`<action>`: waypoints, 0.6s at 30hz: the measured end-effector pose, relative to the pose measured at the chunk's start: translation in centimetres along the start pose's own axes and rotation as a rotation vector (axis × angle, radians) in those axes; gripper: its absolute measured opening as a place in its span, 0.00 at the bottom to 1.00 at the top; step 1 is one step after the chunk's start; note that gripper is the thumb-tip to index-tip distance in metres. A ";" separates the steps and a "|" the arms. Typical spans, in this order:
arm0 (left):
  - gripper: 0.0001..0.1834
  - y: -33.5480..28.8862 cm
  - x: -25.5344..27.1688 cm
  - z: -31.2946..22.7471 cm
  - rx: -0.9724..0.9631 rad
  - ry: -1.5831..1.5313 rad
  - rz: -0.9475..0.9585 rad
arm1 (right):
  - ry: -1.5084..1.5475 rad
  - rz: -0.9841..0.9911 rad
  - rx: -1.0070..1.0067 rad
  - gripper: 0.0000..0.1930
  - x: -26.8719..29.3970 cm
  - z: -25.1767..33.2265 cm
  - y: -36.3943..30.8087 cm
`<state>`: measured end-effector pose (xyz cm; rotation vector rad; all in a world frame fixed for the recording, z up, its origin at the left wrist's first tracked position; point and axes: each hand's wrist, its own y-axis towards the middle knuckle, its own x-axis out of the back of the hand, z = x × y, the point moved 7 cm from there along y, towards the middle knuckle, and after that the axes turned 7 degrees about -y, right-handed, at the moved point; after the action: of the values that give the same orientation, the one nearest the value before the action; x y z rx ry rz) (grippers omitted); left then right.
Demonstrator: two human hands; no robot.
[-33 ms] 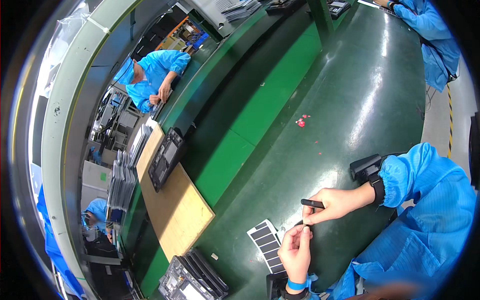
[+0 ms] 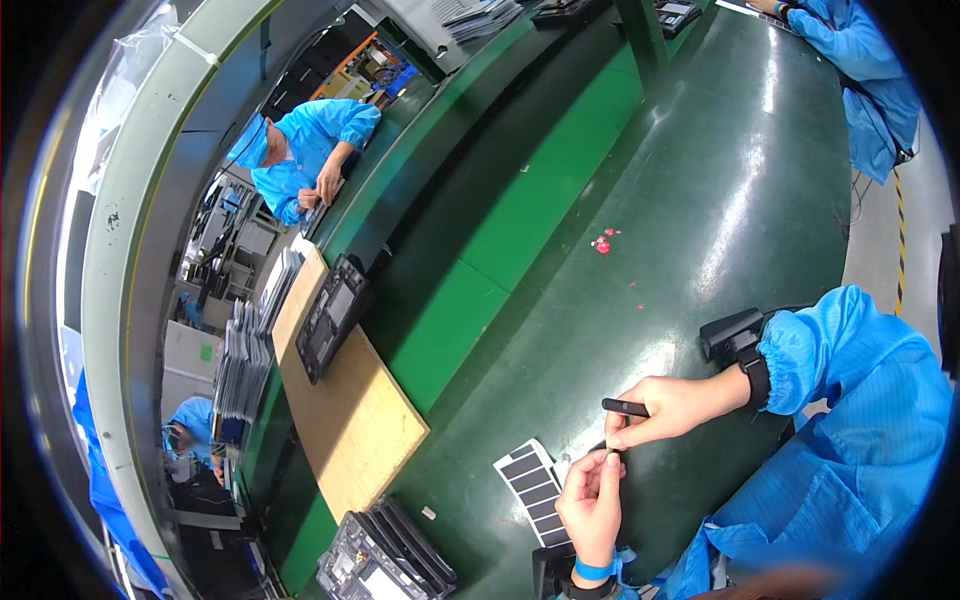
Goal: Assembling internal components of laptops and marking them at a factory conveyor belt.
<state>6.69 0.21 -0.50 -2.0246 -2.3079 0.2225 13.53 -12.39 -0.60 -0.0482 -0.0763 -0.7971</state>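
Observation:
My right hand (image 2: 680, 408) grips a slim black pen-like tool (image 2: 626, 407), whose rear end sticks out beyond the fingers toward the left. Just below it, my left hand (image 2: 592, 505) is closed in a pinch, with thumb and fingertips meeting those of the right. Whatever lies between the left fingertips is too small to make out. Beside the left hand, a white sheet with several black rectangular pieces (image 2: 536, 488) lies flat on the green table (image 2: 560, 350), partly covered by that hand.
A stack of dark device housings (image 2: 385, 560) stands at the near left. Behind it, a wooden board (image 2: 365, 420) carries another dark housing (image 2: 333, 318). Small red scraps (image 2: 602, 243) lie farther off on the table. Co-workers in blue sit at the far left and far right.

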 end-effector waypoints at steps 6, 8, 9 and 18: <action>0.08 0.1 0.1 0.2 0.021 -0.062 0.003 | 0.003 0.055 -0.052 0.09 -0.3 -0.9 0.1; 0.08 0.1 0.1 0.3 0.033 -0.042 0.000 | -0.027 0.089 -0.079 0.09 -0.3 -0.4 0.1; 0.08 0.2 0.2 0.4 0.044 -0.023 -0.002 | -0.027 0.090 -0.080 0.09 -0.3 -0.2 0.0; 0.07 0.2 0.3 0.7 0.039 0.034 -0.003 | -0.095 0.035 0.010 0.09 -0.2 -0.7 0.1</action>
<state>6.70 0.53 -1.21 -1.9905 -2.2687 0.2302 13.50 -12.27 -1.32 -0.0780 -0.1692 -0.7593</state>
